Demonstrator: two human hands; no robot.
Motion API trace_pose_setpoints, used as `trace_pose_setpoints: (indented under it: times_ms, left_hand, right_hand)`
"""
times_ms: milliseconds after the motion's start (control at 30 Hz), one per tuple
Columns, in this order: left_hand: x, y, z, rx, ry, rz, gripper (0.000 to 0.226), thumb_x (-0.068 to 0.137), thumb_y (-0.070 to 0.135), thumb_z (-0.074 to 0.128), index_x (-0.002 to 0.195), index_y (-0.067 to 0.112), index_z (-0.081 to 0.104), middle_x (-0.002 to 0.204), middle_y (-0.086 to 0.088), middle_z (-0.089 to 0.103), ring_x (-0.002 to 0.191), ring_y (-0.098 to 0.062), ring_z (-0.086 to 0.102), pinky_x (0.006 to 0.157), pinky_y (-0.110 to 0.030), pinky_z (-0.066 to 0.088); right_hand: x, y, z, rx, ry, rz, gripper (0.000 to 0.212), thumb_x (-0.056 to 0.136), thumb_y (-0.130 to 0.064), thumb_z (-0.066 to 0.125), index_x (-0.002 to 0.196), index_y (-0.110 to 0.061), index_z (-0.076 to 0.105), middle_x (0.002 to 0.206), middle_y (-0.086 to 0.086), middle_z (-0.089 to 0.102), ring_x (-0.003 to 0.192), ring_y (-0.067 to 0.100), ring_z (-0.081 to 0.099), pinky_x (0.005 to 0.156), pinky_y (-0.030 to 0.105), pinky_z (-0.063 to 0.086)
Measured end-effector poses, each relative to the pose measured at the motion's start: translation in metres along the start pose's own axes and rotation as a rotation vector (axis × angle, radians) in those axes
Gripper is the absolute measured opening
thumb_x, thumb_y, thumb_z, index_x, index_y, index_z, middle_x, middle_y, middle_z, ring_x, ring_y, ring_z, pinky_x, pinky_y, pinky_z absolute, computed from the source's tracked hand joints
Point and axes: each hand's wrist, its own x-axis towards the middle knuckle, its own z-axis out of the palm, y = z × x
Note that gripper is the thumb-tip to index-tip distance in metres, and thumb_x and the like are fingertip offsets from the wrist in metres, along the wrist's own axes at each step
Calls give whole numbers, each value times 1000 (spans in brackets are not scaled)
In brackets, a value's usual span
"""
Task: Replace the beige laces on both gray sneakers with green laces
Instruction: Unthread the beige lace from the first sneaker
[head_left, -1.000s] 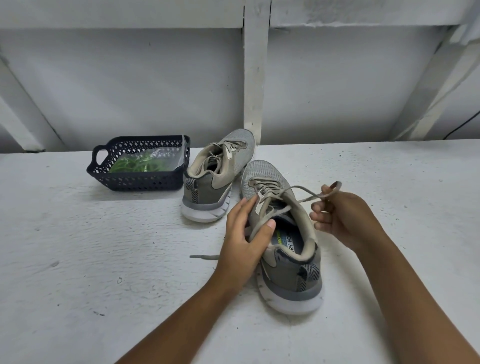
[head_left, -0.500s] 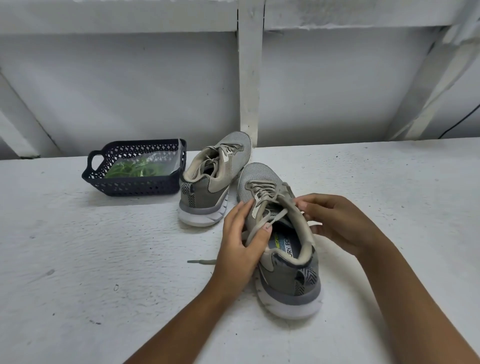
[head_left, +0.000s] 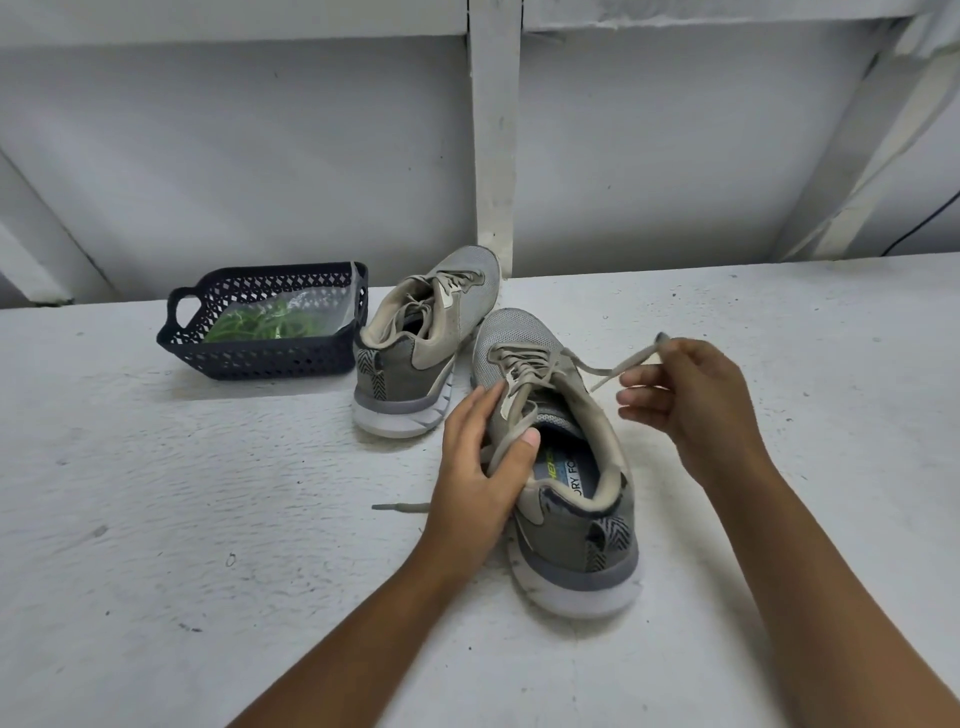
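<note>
Beige lace (head_left: 613, 370) of the near gray sneaker (head_left: 566, 499), at frame centre, is partly undone: right hand (head_left: 691, 395) pinches its free end, left hand (head_left: 483, 467) grips the collar. Next, probably, draw it from lower eyelets. Green laces (head_left: 260, 325) lie in the basket (head_left: 260, 358), upper left.

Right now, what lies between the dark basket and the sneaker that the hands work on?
In the head view, the second gray sneaker stands there, close beside the basket.
</note>
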Motion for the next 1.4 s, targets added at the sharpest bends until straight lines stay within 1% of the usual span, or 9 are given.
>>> trace_pose_setpoints:
  times_ms: [133,267,533,667,733,800,967,1200,1400]
  left_hand:
    - [1,1,0,1,2,7,45,75,51,54,119,50,41,143,11,35,132,6,32,108,-12,29]
    - [1,-2,-1,32,40,27,62,69,60,50,127,39,48,136,9,40,130,1,38,112,-34,33]
    - [2,-6,-1,35,51,32,65,70,59,51,130,33,50,134,9,42,128,-3,42,110,-39,36]
    - [2,-6,-1,79,71,69,59,72,59,49,127,36,50,134,9,42,129,-1,39,111,-35,33]
    - [2,-4,-2,171,88,130,50,76,57,44,123,40,47,135,7,41,129,2,34,112,-20,26]
    - [3,-3,-4,283,103,221,48,83,52,41,126,32,50,133,2,43,128,-1,34,106,-8,21]
    - [6,-5,-5,376,107,325,52,91,43,40,129,10,55,128,-2,50,124,-11,42,107,-16,26]
    - [5,-4,-3,290,107,304,49,94,54,28,125,25,52,123,8,53,123,-7,42,105,-15,27]
    - [21,13,-9,157,109,238,18,91,33,44,98,34,60,100,16,60,100,3,56,90,-15,42]
  right_hand:
    - [0,0,-3,10,92,14,16,99,-24,49,94,-9,51,58,1,66,48,13,63,47,25,53]
    - [-7,5,6,-216,26,-2,33,99,-27,45,72,-9,50,50,0,59,40,12,54,43,22,45]
    - [-8,7,10,-261,-7,-9,37,99,-26,44,66,-10,50,48,-2,55,40,11,46,49,25,39]
    - [-10,6,13,-296,-70,-63,35,98,-26,48,67,-10,54,51,-5,57,46,9,50,51,26,41]
    - [-13,7,15,-341,-118,-128,35,97,-27,50,65,-14,58,58,-6,59,56,7,53,56,23,43]
    - [-16,9,17,-389,-176,-198,32,96,-28,51,67,-18,60,67,-2,60,66,8,53,62,24,42]
    - [-17,13,18,-408,-241,-257,26,94,-29,52,71,-21,61,72,-3,60,68,4,51,62,16,40]
    - [-15,14,15,-406,-304,-281,15,90,-25,57,76,-23,60,71,-15,59,70,-1,52,63,12,40]
    - [-18,19,20,-388,-326,-243,16,70,-26,46,83,-21,54,82,-8,55,78,6,49,72,26,38]
